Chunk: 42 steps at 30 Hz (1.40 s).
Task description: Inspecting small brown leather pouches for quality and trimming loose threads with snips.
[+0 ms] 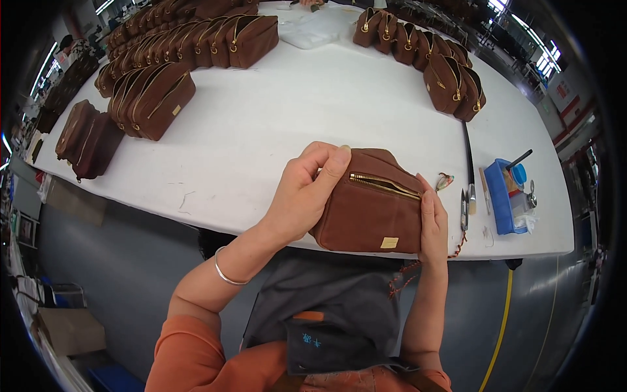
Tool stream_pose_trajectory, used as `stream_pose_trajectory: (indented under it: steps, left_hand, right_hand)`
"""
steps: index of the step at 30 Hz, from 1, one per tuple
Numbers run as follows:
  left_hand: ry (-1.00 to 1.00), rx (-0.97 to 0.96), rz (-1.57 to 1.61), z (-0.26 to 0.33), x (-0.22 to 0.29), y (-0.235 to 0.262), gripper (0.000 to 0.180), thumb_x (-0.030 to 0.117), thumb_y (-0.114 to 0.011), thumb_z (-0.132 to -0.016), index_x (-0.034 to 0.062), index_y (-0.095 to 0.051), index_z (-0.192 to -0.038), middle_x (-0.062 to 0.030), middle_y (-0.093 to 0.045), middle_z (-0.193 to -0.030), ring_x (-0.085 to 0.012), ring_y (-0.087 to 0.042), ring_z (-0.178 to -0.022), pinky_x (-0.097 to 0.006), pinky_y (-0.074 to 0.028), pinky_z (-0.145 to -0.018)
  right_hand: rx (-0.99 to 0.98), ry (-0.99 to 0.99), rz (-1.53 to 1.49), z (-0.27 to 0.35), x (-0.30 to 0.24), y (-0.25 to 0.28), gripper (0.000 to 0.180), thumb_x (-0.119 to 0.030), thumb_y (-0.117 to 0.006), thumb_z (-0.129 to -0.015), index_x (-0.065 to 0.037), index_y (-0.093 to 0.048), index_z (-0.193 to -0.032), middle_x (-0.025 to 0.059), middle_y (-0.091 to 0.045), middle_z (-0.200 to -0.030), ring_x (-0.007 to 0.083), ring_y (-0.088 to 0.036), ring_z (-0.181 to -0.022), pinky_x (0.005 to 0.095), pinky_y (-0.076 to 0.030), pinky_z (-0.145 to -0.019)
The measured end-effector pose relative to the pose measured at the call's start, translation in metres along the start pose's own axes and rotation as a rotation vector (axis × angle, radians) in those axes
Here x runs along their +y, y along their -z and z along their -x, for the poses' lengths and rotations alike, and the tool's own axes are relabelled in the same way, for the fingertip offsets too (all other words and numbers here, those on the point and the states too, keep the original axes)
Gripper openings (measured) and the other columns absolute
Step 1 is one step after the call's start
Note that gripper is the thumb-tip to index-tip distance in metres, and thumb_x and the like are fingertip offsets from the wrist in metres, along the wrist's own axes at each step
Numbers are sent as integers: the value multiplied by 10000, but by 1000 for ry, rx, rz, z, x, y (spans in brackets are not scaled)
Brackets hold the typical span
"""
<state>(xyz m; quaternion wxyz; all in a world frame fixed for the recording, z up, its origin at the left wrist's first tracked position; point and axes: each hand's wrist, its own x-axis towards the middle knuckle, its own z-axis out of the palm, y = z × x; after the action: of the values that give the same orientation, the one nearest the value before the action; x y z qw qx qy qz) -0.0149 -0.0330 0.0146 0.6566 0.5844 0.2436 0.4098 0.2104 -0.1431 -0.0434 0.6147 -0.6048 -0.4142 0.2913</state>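
Note:
A brown leather pouch [369,219] with a gold zip [385,185] on its front and a small gold tag [389,243] near the bottom is held up at the table's front edge. Gripping its upper left corner is my left hand [312,179], thumb on the front and fingers curled behind. My right hand [432,225] wraps the right side, with some fingers hidden behind the pouch. The zip gapes slightly. Close to my right hand lie thread snips [464,210] tied to a red-and-dark cord [460,245].
Rows of similar brown pouches stand at the far left [251,42] and far right [450,85] of the white table [248,130]. A blue bin [499,199] holds small supplies at right, beside a long-handled brush [469,163]. Clear plastic bags [310,29] lie at the back.

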Motion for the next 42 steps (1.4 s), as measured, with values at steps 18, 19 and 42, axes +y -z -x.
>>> stream_pose_trajectory:
  steps: [18, 19, 42]
  left_hand:
    - [130, -424, -119, 2, 22, 41, 365, 157, -705, -759, -20, -679, -1077, -93, -473, -1346, -167, -487, -1194, -341, -385, -1016]
    - [130, -424, -119, 2, 21, 41, 365, 157, -705, -759, -20, -679, -1077, -93, -473, -1346, -167, -487, -1194, -341, -385, -1016]
    - [100, -314, -141, 4, 8, 35, 265, 187, -574, -992, -33, -659, -1113, -43, -517, -1240, -82, -502, -1033, -254, -425, -897]
  right_hand:
    - [9, -152, -207, -2, -1, -4, 432, -215, -633, -974, 59, -564, -1300, 109, -659, -1154, 121, -621, -1004, 251, -507, -870]
    - [9, -153, -207, -1, -1, -5, 432, -215, -633, -974, 59, -564, -1300, 109, -659, -1154, 121, -621, -1004, 251, -507, -870]
    - [42, -180, -202, 0, 2, -7, 398, -229, -622, -981, 70, -603, -1243, 105, -676, -1106, 123, -622, -984, 263, -507, -868]
